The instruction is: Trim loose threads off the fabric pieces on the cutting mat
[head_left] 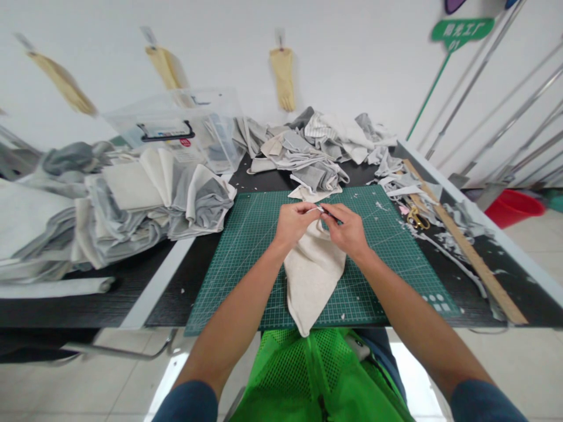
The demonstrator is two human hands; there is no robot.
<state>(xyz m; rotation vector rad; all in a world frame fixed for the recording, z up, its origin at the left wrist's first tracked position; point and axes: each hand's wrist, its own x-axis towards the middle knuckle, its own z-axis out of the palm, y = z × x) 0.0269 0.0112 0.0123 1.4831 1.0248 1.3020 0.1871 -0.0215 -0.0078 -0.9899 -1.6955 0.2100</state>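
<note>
My left hand (295,224) is closed, pinching the top edge of a cream cloth piece (311,281) between thumb and fingers. Right against it, my right hand (346,230) is also closed at the same edge. A small dark object (336,221) shows between its fingers; its kind is too small to make out. The cloth hangs down toward me and narrows to a point past the table's front edge. Beneath the hands lies a green cutting mat (246,246) with grid lines.
Folded grey and cream cloth pieces (132,193) are heaped at left, with more cloth (308,152) behind the mat. A clear plastic box (176,126) stands at the back left. On the right lie gold-handled scissors (417,219), scraps (457,234) and a wooden ruler (475,258).
</note>
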